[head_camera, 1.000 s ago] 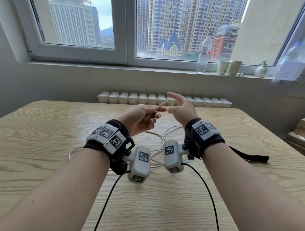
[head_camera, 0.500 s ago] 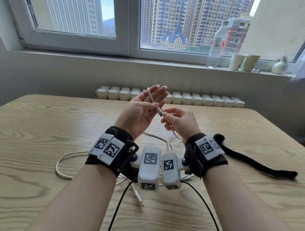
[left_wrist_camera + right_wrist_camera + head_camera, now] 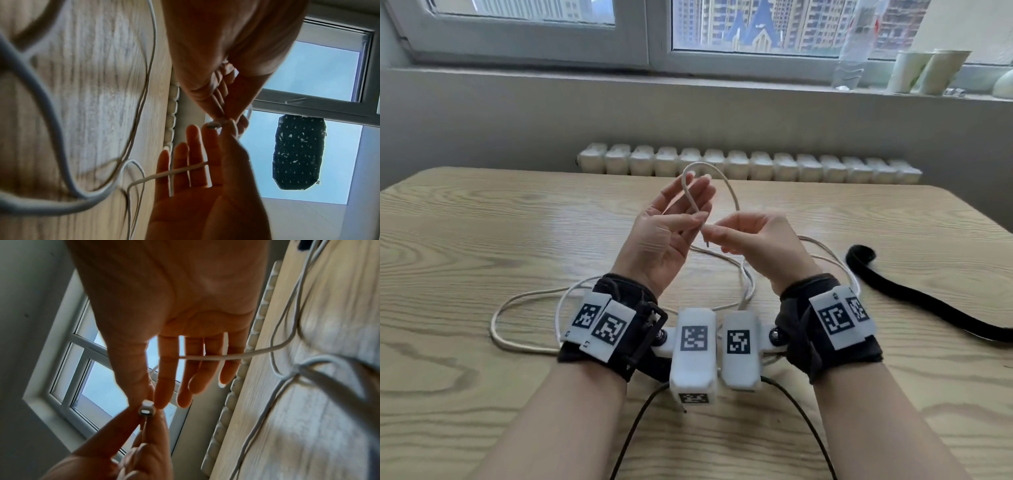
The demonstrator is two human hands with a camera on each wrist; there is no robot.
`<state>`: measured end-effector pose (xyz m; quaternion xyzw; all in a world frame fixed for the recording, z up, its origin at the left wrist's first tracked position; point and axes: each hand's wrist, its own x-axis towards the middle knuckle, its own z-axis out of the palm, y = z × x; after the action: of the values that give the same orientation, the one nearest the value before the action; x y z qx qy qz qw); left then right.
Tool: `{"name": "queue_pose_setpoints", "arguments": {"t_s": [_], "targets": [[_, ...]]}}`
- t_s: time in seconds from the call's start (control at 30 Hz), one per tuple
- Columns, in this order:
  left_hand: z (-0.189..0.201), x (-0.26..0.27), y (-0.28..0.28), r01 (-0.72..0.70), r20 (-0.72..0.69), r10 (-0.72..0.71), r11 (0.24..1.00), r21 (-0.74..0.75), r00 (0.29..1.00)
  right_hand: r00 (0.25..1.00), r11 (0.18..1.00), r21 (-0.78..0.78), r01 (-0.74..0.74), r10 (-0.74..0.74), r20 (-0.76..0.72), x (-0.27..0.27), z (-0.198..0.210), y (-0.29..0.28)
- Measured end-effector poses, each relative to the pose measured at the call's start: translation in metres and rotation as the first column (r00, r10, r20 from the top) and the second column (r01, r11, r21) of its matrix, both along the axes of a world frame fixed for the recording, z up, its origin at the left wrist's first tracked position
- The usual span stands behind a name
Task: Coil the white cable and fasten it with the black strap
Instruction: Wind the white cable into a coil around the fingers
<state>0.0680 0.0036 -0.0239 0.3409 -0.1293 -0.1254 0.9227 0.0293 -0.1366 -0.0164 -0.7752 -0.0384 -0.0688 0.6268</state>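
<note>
The white cable (image 3: 723,179) arches over the fingertips of my left hand (image 3: 674,219), which is raised with its palm turned right and fingers straight; a stretch lies across those fingers (image 3: 185,168). My right hand (image 3: 710,233) pinches the cable's plug end (image 3: 146,409) between thumb and forefinger, just beside the left thumb (image 3: 228,138). The remaining cable lies in loose loops (image 3: 498,329) on the wooden table (image 3: 482,240) under both wrists. The black strap (image 3: 928,308) rests flat on the table right of my right wrist, untouched.
A white radiator (image 3: 756,164) runs behind the table's far edge. On the window sill stand a plastic bottle (image 3: 852,51) and paper cups (image 3: 928,72). Black cords (image 3: 637,428) from the wrist cameras trail toward me.
My left hand uncurled and stood its fingers upright, and the cable loop over them grew taller. The right hand kept its pinch on the plug end and drew it slightly lower.
</note>
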Motion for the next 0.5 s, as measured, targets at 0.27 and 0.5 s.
{"name": "queue_pose_setpoints", "arguments": {"t_s": [0.27,0.5], "targets": [[-0.009,-0.014,0.004,0.016,0.026,-0.018,0.998,0.061,1.0,0.999,0.98,-0.198,0.006,0.002,0.041,-0.01,-0.002,0.002],[-0.009,-0.016,0.003,0.034,0.065,-0.045,0.988,0.15,0.997,0.999,0.966,-0.257,-0.036,0.024,-0.048,-0.01,-0.002,0.001]]}}
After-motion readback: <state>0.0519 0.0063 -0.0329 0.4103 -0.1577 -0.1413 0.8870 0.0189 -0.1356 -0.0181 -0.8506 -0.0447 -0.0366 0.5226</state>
